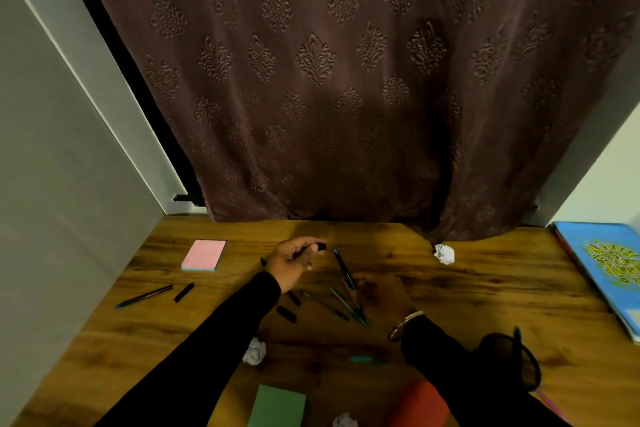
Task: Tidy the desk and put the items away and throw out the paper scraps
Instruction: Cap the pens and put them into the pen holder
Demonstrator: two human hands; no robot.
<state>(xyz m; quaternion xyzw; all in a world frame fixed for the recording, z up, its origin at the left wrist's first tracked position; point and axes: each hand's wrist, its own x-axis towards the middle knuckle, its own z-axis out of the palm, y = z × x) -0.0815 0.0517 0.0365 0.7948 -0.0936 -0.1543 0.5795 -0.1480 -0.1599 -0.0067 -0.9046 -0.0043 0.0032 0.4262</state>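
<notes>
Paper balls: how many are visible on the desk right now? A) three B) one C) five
A: three crumpled balls show: the far ball by the curtain, the middle ball beside the left sleeve, and the near ball next to the green pad.

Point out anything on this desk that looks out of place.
Three crumpled paper scraps lie scattered: near the curtain, by the left sleeve and at the near edge. An uncapped pen lies at the left with its cap loose beside it; two more caps lie mid-desk.
</notes>
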